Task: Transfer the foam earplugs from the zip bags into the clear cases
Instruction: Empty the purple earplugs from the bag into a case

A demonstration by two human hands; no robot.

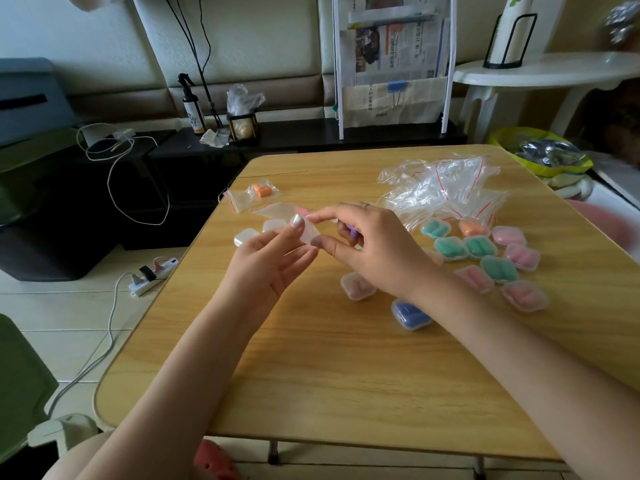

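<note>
My left hand (268, 256) and my right hand (367, 249) hold a small clear zip bag (310, 233) between them above the wooden table (311, 375). Each hand pinches it with thumb and fingertip. A purple earplug (351, 233) shows inside the curled fingers of my right hand. A zip bag with orange earplugs (258, 194) lies at the far left. Two empty clear cases (246, 236) sit beside my left hand. Several filled cases (485, 258) with green, pink, orange and blue plugs lie to the right.
A heap of empty zip bags (446, 188) lies at the far right of the table. Left of the table on the floor are a power strip (152, 277) and cables. A newspaper rack (393, 64) stands behind the table.
</note>
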